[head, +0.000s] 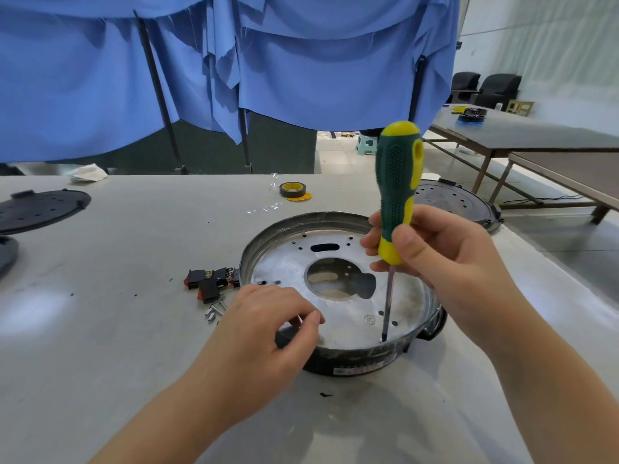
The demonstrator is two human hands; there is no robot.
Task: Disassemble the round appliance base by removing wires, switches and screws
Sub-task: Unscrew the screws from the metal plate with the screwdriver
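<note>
The round appliance base (284, 262), a shallow metal pan with a central cut-out and black outer rim, sits in the middle of the table. My right hand (445, 262) grips a green-and-yellow screwdriver (397, 192) upright, its tip down at the pan's near inner edge. At the pan's near-left rim, my left hand (271, 319) pinches a small metal piece between thumb and fingers; what it is stays unclear. Removed red-and-black switches (211, 281) and several loose screws (214, 309) lie just left of the base.
A roll of tape (293, 190) lies behind the base, with clear plastic wrap beside it. Black round covers sit at far left (40, 209) and at right behind the screwdriver (459, 202). Blue cloth hangs along the table's far edge. Other tables stand at right.
</note>
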